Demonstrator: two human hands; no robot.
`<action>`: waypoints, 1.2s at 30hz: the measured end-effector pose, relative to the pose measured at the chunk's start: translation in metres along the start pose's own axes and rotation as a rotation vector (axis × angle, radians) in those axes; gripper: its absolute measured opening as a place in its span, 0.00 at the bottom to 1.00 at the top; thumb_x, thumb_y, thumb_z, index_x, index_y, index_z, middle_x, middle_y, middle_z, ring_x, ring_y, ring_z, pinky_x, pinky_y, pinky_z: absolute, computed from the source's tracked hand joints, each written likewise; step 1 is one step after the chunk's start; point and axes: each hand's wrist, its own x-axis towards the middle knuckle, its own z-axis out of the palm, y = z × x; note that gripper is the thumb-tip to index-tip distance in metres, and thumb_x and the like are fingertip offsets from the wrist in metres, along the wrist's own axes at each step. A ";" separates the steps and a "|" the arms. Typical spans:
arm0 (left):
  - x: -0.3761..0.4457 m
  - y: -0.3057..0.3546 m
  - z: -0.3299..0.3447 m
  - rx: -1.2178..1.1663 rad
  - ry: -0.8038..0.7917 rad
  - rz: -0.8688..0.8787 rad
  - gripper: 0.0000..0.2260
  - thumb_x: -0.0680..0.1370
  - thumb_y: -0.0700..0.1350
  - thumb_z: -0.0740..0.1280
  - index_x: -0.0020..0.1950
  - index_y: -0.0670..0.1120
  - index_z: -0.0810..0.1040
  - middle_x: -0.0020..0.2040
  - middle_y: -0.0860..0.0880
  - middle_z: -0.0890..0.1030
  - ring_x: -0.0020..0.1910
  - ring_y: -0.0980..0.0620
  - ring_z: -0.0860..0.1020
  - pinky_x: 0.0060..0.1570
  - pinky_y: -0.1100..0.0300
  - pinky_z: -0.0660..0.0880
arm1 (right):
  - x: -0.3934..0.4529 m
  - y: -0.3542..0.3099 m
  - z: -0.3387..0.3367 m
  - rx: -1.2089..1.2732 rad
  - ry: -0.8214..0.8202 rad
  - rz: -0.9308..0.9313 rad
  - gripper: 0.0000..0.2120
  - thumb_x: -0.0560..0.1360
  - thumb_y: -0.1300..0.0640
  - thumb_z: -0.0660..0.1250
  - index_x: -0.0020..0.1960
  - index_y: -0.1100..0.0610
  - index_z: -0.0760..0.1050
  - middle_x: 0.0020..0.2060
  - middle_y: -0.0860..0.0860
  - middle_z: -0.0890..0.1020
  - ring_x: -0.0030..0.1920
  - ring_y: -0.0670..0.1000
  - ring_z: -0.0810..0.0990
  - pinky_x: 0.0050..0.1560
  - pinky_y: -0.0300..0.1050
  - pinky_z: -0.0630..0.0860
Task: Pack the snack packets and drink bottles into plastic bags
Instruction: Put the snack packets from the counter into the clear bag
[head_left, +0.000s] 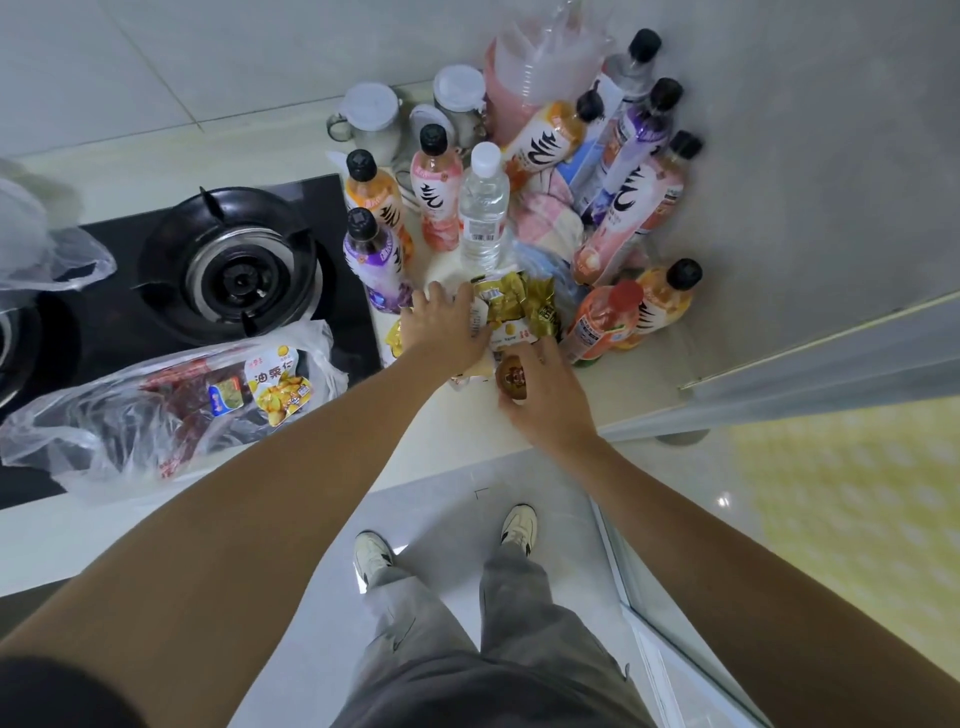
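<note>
Head cam, looking straight down at a kitchen counter. Mid-task by the look of it: one plastic bag (156, 410) at lower left of the counter already loaded with snack packets, including a yellow chestnut packet (278, 387) showing through the film. Next to it, a gas burner (228, 270) at middle left, with another crumpled clear bag (41, 249) at the far left edge.

Centre of frame: left hand (447, 327) spread fairly flat, fingers resting on a heap of gold snack packets (519, 306). Not clearly curled round anything yet, more pressing or gathering. Right hand (545, 389) just below and right of it, fingers curled around a small round brown-topped snack pack (511, 376).

Bottles not packed yet: a clear water bottle (484, 208) upright just above the heap, a purple-label bottle (371, 260) to its left, a pink one (436, 192) behind, plus several more drinks leaning in the upper right corner against the wall (831, 156).

Best guess at the step: collecting the remaining snacks. Next move probably needs a proper pinch on the gold packets and a carry left to the bag mouth, or a fresh bag opened. Slippery foil, so easy to drop one.
</note>
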 end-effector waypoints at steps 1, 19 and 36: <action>0.001 0.000 0.001 -0.005 0.019 0.003 0.27 0.79 0.61 0.62 0.74 0.50 0.63 0.66 0.40 0.71 0.64 0.36 0.71 0.61 0.43 0.72 | 0.000 0.000 -0.001 0.001 -0.002 -0.001 0.26 0.70 0.53 0.76 0.65 0.55 0.72 0.61 0.56 0.72 0.58 0.60 0.77 0.50 0.52 0.80; -0.079 -0.048 -0.017 -0.206 0.397 0.116 0.17 0.76 0.51 0.67 0.63 0.51 0.73 0.54 0.43 0.75 0.50 0.39 0.72 0.42 0.49 0.73 | 0.004 -0.050 -0.035 0.089 0.053 -0.108 0.15 0.74 0.48 0.71 0.57 0.52 0.74 0.55 0.50 0.71 0.54 0.55 0.76 0.48 0.55 0.80; -0.218 -0.236 -0.017 -0.305 0.357 -0.113 0.16 0.77 0.52 0.66 0.63 0.51 0.73 0.56 0.47 0.73 0.56 0.44 0.69 0.53 0.50 0.74 | -0.009 -0.229 0.030 0.129 -0.068 -0.295 0.20 0.73 0.49 0.74 0.62 0.49 0.73 0.55 0.49 0.71 0.51 0.55 0.79 0.46 0.50 0.79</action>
